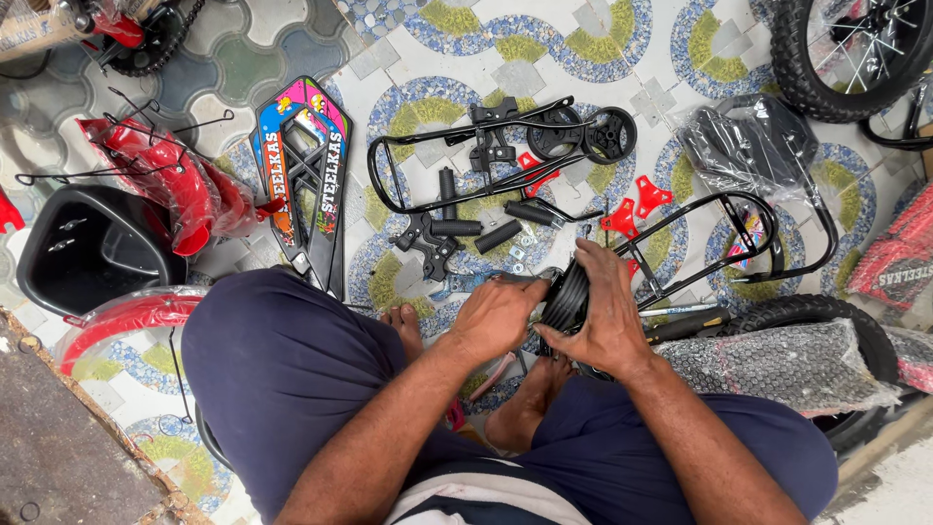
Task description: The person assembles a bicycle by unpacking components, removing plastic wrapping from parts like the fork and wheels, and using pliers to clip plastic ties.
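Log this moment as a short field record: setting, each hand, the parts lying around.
setting: person seated on patterned tile floor, bicycle parts spread around
left hand: closed around near side of a small black ribbed wheel
right hand: clasps the far side of the same wheel
ahead: two black training wheels, black handlebar grips, red brackets
left side: red mudguards in plastic wrap, black basket
right side: wrapped tyre

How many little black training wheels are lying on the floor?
2. One small training wheel and the other training wheel lie side by side at the top middle, beside the black frame. More may be hidden.
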